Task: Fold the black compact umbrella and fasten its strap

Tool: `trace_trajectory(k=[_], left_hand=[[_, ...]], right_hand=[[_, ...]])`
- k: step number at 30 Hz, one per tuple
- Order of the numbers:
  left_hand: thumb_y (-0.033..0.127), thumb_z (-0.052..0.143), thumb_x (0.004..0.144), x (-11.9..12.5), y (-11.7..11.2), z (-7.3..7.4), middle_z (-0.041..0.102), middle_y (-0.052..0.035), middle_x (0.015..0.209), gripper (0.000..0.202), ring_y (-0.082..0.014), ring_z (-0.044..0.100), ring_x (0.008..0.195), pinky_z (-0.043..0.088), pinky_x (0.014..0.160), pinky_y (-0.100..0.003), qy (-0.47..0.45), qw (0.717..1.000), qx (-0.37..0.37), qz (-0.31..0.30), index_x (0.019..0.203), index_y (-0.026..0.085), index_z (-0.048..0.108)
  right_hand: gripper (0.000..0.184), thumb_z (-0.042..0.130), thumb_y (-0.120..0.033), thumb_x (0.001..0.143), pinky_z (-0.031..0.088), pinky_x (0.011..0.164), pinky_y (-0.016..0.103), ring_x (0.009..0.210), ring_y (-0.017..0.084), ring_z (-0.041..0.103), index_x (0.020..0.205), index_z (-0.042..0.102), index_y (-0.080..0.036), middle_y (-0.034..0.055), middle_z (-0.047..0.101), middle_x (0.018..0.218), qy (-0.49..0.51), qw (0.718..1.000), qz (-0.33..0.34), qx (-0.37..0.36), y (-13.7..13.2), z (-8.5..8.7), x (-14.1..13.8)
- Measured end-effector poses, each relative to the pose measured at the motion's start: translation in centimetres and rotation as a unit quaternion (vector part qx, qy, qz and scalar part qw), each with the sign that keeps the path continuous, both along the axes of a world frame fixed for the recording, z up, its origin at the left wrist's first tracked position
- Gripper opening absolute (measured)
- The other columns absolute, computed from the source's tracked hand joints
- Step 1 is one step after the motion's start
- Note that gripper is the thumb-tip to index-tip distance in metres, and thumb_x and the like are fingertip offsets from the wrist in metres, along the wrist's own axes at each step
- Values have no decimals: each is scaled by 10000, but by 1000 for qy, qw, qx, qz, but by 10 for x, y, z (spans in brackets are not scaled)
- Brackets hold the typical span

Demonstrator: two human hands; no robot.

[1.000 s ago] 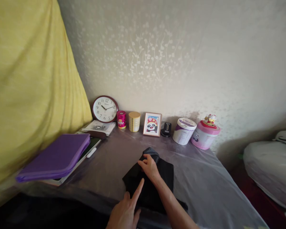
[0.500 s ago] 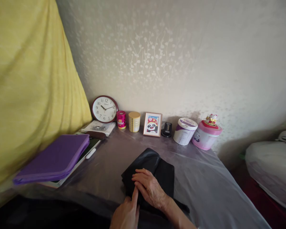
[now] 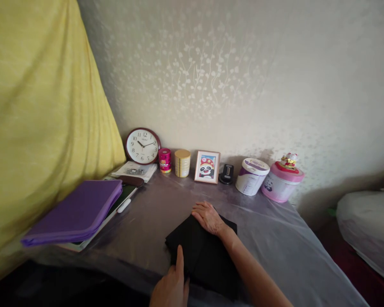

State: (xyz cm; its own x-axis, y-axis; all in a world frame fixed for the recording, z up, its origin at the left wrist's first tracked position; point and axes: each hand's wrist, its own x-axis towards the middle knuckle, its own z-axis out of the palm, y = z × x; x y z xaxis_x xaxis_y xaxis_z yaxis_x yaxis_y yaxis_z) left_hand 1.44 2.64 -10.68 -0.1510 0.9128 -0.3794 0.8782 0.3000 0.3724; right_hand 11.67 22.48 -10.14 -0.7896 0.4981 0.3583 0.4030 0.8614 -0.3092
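Observation:
A folded piece of black cloth lies on the table in front of me, its left corner jutting out. My left hand is at its near left edge. The index finger is stretched out and presses on the top layer, with the thumb apart from it; the other fingers are partly hidden. My right hand lies flat over the far edge of the cloth, fingers extended and covering its far corner. The right forearm crosses above the cloth's right side.
A purple zip folder rests on the left. Along the wall stand a clock, a pink can, a yellow-lidded can, a panda picture frame, a black stand, a white-purple tub and a pink tub.
My right hand has slid away from my left hand toward the cloth's far edge. The raised far fold now lies flatter. My left hand has stayed nearly in place.

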Motion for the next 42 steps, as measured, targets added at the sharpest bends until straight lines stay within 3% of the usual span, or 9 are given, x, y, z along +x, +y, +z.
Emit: trace_trajectory(k=[4, 8, 14, 18, 23, 29, 33, 38, 42], left_hand=[[232, 312, 849, -1, 0, 1, 578, -142, 1105, 651, -190, 594, 913, 421, 755, -275, -8, 1000, 5, 0, 1383, 97, -35], [233, 322, 844, -2, 0, -1, 587, -133, 1093, 659, -183, 596, 908, 418, 754, -262, -10, 1000, 10, 2, 1384, 95, -30], [248, 314, 854, -1, -2, -6, 575, -145, 1111, 638, -173, 599, 919, 414, 761, -238, -11, 999, 32, -2, 1386, 88, 0], [237, 322, 856, 0, -2, -5, 569, -156, 1120, 635, -185, 592, 937, 413, 783, -261, 0, 1000, 27, 5, 1386, 86, 6], [251, 313, 860, 1, -3, -4, 568, -149, 1124, 631, -179, 589, 927, 415, 772, -249, 9, 1000, 27, 4, 1386, 88, 5], [281, 269, 884, 1, -6, -10, 623, -125, 1008, 593, -177, 609, 844, 412, 696, -241, 27, 998, 58, 5, 1387, 87, 20], [282, 275, 885, 2, -7, -11, 634, -122, 974, 589, -170, 615, 821, 404, 676, -232, 35, 997, 67, 5, 1386, 80, 38], [281, 268, 887, 3, -7, -10, 647, -118, 928, 579, -179, 619, 811, 406, 669, -248, 44, 996, 71, 11, 1386, 82, 51], [278, 272, 887, 3, -7, -11, 635, -120, 982, 581, -167, 614, 829, 400, 677, -236, 39, 996, 75, 8, 1386, 90, 43]], right_hand=[[296, 356, -249, 897, 305, 978, 360, 1085, 170, 498, 956, 643, -212, 44, 644, 1049, -30, 999, -41, -2, 23, 1, 0], [259, 400, -255, 877, 261, 1002, 414, 1152, 205, 439, 987, 627, -201, 71, 611, 1108, 15, 993, -119, 17, 6, 12, -3], [285, 379, -297, 888, 297, 990, 341, 1032, 150, 529, 853, 652, -223, 18, 676, 876, -11, 996, 87, -22, -53, 14, -15], [188, 491, -278, 822, 305, 983, 336, 987, 168, 548, 737, 653, -235, 0, 675, 809, 58, 997, -29, -31, -40, 10, -13], [283, 394, -290, 849, 348, 951, 379, 1050, 219, 504, 1013, 590, -168, 99, 590, 1090, 154, 966, -206, -23, -9, 10, 30], [349, 426, -397, 789, 472, 775, 371, 883, 223, 584, 999, 566, -157, 119, 604, 984, 243, 887, -377, -107, -39, -15, 103], [380, 473, -451, 744, 480, 706, 348, 760, 212, 611, 972, 579, -166, 94, 629, 909, 243, 857, -416, -185, -71, -26, 119], [478, 462, -518, 750, 455, 489, 276, 530, 164, 555, 1069, 528, -168, -1, 582, 636, 265, 831, -376, -312, -97, -26, 109], [449, 514, -510, 730, 451, 480, 257, 580, 173, 568, 1020, 564, -170, 12, 600, 658, 288, 824, -350, -340, -109, -23, 97]])
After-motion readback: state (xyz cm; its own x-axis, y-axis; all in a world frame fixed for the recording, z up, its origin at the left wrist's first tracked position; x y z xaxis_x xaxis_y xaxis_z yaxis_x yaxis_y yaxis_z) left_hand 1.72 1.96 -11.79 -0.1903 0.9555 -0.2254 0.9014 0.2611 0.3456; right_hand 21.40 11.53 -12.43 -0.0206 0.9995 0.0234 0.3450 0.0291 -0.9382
